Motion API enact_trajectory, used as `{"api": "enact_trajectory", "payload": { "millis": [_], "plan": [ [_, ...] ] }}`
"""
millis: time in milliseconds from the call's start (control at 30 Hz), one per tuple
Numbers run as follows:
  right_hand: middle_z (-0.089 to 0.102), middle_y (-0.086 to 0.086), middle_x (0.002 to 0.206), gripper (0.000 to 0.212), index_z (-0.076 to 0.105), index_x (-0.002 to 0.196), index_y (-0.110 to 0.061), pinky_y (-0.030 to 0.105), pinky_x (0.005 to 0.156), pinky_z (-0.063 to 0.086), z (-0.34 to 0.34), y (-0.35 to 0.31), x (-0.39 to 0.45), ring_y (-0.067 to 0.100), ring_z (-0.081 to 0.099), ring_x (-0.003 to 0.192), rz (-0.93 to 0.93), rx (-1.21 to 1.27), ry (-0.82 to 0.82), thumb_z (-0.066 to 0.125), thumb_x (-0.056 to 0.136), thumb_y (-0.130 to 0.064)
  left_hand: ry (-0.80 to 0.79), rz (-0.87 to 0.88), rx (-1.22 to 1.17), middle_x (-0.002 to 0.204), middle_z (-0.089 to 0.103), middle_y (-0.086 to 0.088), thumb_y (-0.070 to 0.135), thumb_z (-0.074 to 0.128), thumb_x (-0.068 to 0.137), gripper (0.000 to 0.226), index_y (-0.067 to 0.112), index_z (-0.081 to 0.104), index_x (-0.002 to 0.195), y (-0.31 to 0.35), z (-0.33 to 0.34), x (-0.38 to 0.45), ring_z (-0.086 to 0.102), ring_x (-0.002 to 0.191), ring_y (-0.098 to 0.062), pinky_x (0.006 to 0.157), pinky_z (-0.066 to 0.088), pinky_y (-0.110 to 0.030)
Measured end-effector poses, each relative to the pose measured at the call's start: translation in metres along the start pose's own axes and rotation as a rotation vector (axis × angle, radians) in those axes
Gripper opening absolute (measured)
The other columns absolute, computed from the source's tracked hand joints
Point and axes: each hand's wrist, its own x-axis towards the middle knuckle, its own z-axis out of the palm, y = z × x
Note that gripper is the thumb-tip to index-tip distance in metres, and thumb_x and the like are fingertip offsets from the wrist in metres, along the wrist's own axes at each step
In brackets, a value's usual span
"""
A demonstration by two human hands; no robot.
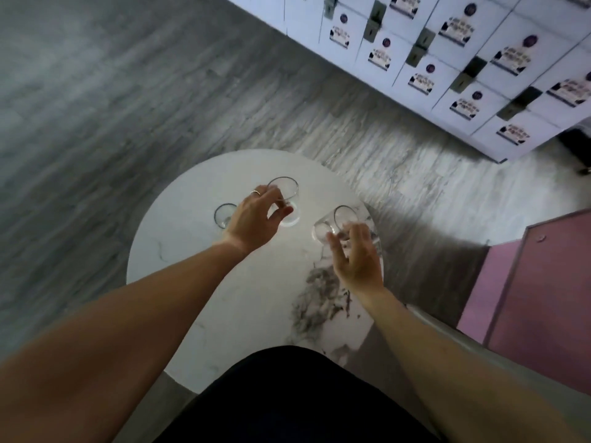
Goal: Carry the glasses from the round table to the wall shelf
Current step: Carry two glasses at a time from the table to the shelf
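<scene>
Three clear drinking glasses are at the far half of a round white marble table [179, 282]. My left hand [256, 219], with a ring on one finger, is closed around the middle glass [286, 195], which leans over the tabletop. A smaller glass [224, 215] stands just left of that hand, untouched. My right hand [356, 257] grips the right glass [335, 223] near the table's right edge; this glass is tilted with its mouth facing away from me.
White lockers [447, 59] with stickers and latches run along the upper right. A pink cabinet [537, 298] stands close to the table's right side. Grey wood-look floor [96, 123] spreads to the left and beyond. The wall shelf is out of view.
</scene>
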Motion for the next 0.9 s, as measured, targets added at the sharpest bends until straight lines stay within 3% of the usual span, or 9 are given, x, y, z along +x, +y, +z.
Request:
{"api": "enact_trajectory", "payload": {
  "millis": [133,233,400,500,600,700,900],
  "plan": [
    [0.058,0.012,0.104,0.035,0.057,0.101,-0.007,0.037,0.075,0.053,-0.032,-0.043,0.049,0.026,0.060,0.087,-0.132,-0.005,0.074,0.056,0.097,-0.042,0.130,0.105,0.000,0.099,0.068,-0.011,0.039,0.062,0.087,0.037,0.007,0.059,0.107,0.013,-0.063,0.008,0.067,0.080,-0.031,0.071,0.059,-0.045],
    [0.059,0.016,0.101,0.033,0.058,0.092,-0.006,0.039,0.073,0.053,-0.062,-0.097,0.090,0.030,0.062,0.086,-0.264,-0.028,0.089,0.063,0.094,-0.039,0.237,0.170,0.036,0.099,0.069,-0.015,0.036,0.066,0.085,0.040,0.002,0.064,0.107,0.025,-0.130,0.012,0.068,0.078,-0.034,0.070,0.060,-0.047],
    [0.059,0.006,0.100,0.028,0.060,0.089,-0.013,0.033,0.079,0.046,-0.100,-0.228,0.119,0.022,0.059,0.091,-0.438,-0.042,0.116,0.066,0.088,-0.040,0.424,0.159,0.087,0.100,0.069,-0.015,0.042,0.066,0.079,0.044,0.004,0.068,0.102,0.038,-0.262,-0.010,0.068,0.081,-0.033,0.075,0.059,-0.046],
    [0.059,0.001,0.096,0.026,0.060,0.085,-0.016,0.031,0.083,0.045,-0.099,-0.313,0.100,0.018,0.058,0.088,-0.503,0.053,0.119,0.066,0.086,-0.041,0.488,0.078,0.127,0.099,0.072,-0.010,0.037,0.069,0.079,0.031,0.010,0.068,0.094,0.038,-0.334,-0.050,0.067,0.090,-0.028,0.085,0.054,-0.038],
    [0.064,0.006,0.096,0.027,0.057,0.082,-0.019,0.041,0.087,0.051,-0.089,-0.390,0.069,0.022,0.062,0.088,-0.556,0.154,0.097,0.064,0.084,-0.045,0.552,0.024,0.139,0.098,0.072,-0.005,0.040,0.070,0.078,0.026,0.017,0.067,0.089,0.029,-0.397,-0.101,0.067,0.091,-0.024,0.085,0.055,-0.039],
    [0.063,0.004,0.094,0.025,0.054,0.081,-0.021,0.040,0.085,0.050,-0.071,-0.462,0.027,0.021,0.059,0.087,-0.640,0.211,0.053,0.065,0.085,-0.044,0.614,-0.008,0.185,0.094,0.072,-0.005,0.043,0.067,0.077,0.026,0.019,0.064,0.086,0.013,-0.450,-0.164,0.065,0.088,-0.024,0.084,0.054,-0.038],
    [0.062,0.001,0.086,0.030,0.056,0.087,-0.016,0.039,0.081,0.051,-0.017,-0.575,-0.051,0.023,0.061,0.087,-0.799,0.283,-0.076,0.064,0.087,-0.045,0.746,-0.136,0.270,0.101,0.061,-0.010,0.030,0.065,0.089,0.019,0.011,0.059,0.092,-0.024,-0.530,-0.289,0.048,0.088,-0.018,0.075,0.031,-0.025]
  ]
}}
